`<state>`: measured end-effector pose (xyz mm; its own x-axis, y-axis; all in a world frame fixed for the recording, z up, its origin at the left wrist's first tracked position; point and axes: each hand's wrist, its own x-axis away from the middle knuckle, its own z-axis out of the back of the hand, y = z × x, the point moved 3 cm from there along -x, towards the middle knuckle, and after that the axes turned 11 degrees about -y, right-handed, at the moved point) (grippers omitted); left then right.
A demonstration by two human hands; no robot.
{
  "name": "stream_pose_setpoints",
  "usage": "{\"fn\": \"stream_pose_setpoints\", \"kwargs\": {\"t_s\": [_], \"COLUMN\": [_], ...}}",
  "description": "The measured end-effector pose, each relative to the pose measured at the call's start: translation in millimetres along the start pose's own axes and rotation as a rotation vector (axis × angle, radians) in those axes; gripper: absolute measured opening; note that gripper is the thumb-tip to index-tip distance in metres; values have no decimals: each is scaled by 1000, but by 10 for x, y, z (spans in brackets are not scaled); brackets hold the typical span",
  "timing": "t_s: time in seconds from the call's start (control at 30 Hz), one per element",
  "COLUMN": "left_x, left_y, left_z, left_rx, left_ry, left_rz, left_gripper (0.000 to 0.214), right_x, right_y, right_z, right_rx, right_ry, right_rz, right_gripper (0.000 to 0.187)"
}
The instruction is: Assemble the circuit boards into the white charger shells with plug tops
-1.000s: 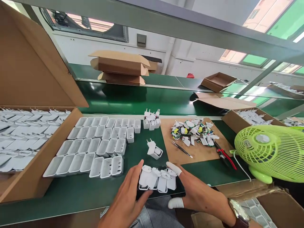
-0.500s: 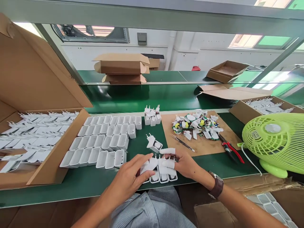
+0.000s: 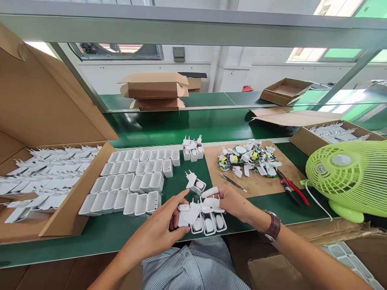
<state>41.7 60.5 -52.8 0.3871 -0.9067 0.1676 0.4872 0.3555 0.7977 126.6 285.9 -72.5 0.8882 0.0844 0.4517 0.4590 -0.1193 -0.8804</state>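
Note:
A short row of white charger housings (image 3: 208,227) stands at the bench's front edge, with round white parts inside. White plug covers (image 3: 193,212) with metal pins lie tilted over their back ends. My left hand (image 3: 165,221) is closed around the row's left end, thumb in front and index finger behind. My right hand (image 3: 234,203), with white finger cots on some fingers, pinches a plug cover (image 3: 211,202) at the row's right back. Just behind stands a single charger housing (image 3: 198,186) with its cover hanging open. Farther back is another filled group of housings (image 3: 193,153).
Rows of white housings (image 3: 133,173) stand at left beside a carton (image 3: 60,225) of plug covers. On brown board (image 3: 211,161) lie a pile of circuit boards (image 3: 250,159) and tweezers (image 3: 231,181). Red-handled pliers (image 3: 293,189) and a green fan (image 3: 347,177) stand right.
My right fingers have drawn back from the row's front, and more of the right housings' insides shows. My left hand stays at the left end. The view has tilted slightly upward.

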Motion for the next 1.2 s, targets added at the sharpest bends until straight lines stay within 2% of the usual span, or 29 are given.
{"fn": "stream_pose_setpoints", "kwargs": {"t_s": [0.17,0.27,0.33,0.43,0.53,0.6,0.67,0.8,0.9,0.97,1.07,1.2], "left_x": [-26,-43,-41,-22,-18,-39,-81,-172,-199,-201,-208,-251], "left_y": [-68,-120,-151,-186,-195,-188,-182,-187,-190,-178,-155,-142], "left_z": [-19,-65,-123,-224,-287,-294,-291,-327,-415,-482,-553,-566], "left_rx": [16,50,82,138,166,205,257,343,410,443,484,510], "left_ry": [-5,56,98,134,161,191,224,313,422,500,581,604], "left_rz": [45,2,-46,-93,-88,-92,-96,-70,-30,-34,-69,-73], "left_gripper": [78,63,52,57,62,52,43,35,35,32,29,25], "right_x": [17,64,140,311,454,469,409,171,50,23,20,49], "right_y": [-2,42,87,155,204,228,252,353,429,456,470,482], "right_z": [-15,-1,44,133,189,173,118,-32,-100,-122,-163,-212], "right_rx": [36,38,41,103,364,539,570,381,313,273,203,162], "right_ry": [38,40,41,-12,-9,36,73,83,164,228,246,277], "right_rz": [28,110,196,342,401,395,408,424,416,407,380,366], "right_gripper": [32,37,47,73,96,93,84,73,67,67,70,72]}}
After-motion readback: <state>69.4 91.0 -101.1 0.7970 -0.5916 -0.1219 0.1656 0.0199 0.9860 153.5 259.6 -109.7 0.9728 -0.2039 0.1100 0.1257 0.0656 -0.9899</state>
